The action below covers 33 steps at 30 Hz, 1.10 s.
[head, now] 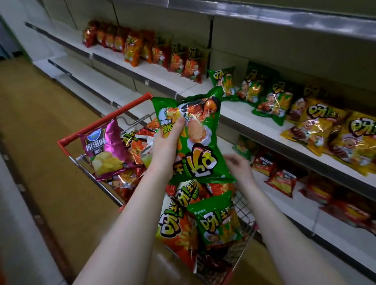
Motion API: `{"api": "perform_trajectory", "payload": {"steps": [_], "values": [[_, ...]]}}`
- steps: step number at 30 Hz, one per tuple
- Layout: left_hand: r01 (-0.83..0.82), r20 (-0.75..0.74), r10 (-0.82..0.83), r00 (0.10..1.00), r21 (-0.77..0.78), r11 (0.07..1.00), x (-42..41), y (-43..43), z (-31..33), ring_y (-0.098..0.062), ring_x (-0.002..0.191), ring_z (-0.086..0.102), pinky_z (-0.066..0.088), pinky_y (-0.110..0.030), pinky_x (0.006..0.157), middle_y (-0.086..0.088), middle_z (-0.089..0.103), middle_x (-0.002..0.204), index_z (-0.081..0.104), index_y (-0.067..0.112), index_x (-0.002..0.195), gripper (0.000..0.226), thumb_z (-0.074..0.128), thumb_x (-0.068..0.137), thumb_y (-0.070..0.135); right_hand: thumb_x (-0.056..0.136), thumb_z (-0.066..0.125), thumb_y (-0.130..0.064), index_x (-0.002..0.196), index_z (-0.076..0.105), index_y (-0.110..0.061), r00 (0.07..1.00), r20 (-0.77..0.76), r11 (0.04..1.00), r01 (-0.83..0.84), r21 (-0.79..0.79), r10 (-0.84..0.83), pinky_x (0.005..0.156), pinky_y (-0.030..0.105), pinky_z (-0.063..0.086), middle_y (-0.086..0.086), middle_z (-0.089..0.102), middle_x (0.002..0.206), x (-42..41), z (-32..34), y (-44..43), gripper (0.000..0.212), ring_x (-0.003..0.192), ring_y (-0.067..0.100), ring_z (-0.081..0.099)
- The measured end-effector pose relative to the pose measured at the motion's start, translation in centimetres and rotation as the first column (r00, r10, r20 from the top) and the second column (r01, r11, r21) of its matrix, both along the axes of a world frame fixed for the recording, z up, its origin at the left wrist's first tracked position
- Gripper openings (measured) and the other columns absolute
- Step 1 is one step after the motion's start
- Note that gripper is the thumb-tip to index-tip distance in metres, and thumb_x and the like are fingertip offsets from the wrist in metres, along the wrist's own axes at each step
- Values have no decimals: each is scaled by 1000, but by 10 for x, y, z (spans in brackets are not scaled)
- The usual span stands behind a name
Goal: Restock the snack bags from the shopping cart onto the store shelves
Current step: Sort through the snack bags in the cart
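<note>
My left hand point(169, 141) grips a green snack bag point(201, 142) by its left edge and holds it upside down above the shopping cart point(101, 122). My right hand point(239, 164) hovers at the bag's lower right corner with fingers loosely curled; whether it touches the bag I cannot tell. The cart holds several bags: a purple chip bag point(105, 149), orange bags and another green bag point(217, 222). On the middle shelf point(246, 117) to the right lie green bags point(264, 95) and yellow bags point(331, 131).
Orange and red bags point(158, 49) stand in a row farther left on the same shelf. Red bags point(282, 177) lie on the lower shelf. A bare shelf runs overhead. The brown aisle floor point(39, 130) stretches to the left of the cart.
</note>
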<state>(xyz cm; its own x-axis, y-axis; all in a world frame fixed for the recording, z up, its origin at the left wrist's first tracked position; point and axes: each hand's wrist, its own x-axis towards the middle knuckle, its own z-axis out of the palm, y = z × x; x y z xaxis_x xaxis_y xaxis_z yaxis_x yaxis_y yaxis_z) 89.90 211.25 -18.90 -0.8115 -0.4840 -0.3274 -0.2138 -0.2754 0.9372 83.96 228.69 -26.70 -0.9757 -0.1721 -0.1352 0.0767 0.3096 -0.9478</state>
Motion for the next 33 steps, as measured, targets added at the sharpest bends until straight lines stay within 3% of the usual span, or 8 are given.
{"api": "perform_trajectory", "payload": {"steps": [6,9,13,15,18,22,29,33], "values": [[-63,-28,61,998,-86,994,-3,30,11,-29,138,37,34,-50,110,-5,31,155,18,24,152,126,65,49,80,55,88,-42,139,34,-17,928,344,957,-218,193,142,105,48,41,-1,44,140,16,-89,36,103,123,20,47],[-126,20,127,992,-51,991,-7,35,1,-29,141,30,29,-47,110,-6,24,158,9,21,154,108,58,70,68,55,91,-31,150,15,-14,844,504,946,-291,142,184,108,48,37,8,32,152,30,-118,48,122,132,28,43],[-72,28,68,997,143,987,-2,35,-5,-25,115,59,50,-45,94,-6,52,139,21,28,149,130,73,40,78,59,90,-25,146,23,-11,815,538,907,-370,201,213,105,36,36,7,51,135,38,-141,51,110,126,25,48],[-18,-39,25,999,166,986,2,33,-10,-16,95,66,55,-34,73,0,62,118,27,27,140,113,76,42,55,62,88,-23,139,37,-12,832,514,908,-360,214,209,98,33,40,2,60,115,39,-139,50,93,114,21,55],[77,-107,-63,992,127,989,2,31,-11,-15,84,71,55,-29,64,-1,64,110,29,28,130,99,82,48,21,59,90,-25,130,48,-17,879,436,936,-299,187,193,102,39,41,-2,63,114,40,-131,49,83,114,22,56],[225,-125,-208,970,134,965,0,36,2,-22,93,68,56,-36,71,-5,60,111,19,25,141,105,78,57,3,59,90,-25,114,52,-20,914,374,966,-220,137,155,92,31,42,-8,61,107,38,-105,52,67,103,15,54],[304,-176,-274,945,175,936,-7,32,8,-32,107,62,54,-48,85,-10,58,121,27,26,126,83,73,62,0,63,89,-18,134,43,-8,966,259,984,-60,167,15,94,30,40,7,55,129,42,-75,48,86,122,25,50],[365,-171,-337,926,174,915,-3,27,5,-31,108,62,52,-50,90,-9,58,121,29,28,124,84,73,56,4,62,89,-22,133,47,-12,964,266,981,-38,188,-13,89,24,38,4,58,130,58,-82,40,83,115,18,52]]}}
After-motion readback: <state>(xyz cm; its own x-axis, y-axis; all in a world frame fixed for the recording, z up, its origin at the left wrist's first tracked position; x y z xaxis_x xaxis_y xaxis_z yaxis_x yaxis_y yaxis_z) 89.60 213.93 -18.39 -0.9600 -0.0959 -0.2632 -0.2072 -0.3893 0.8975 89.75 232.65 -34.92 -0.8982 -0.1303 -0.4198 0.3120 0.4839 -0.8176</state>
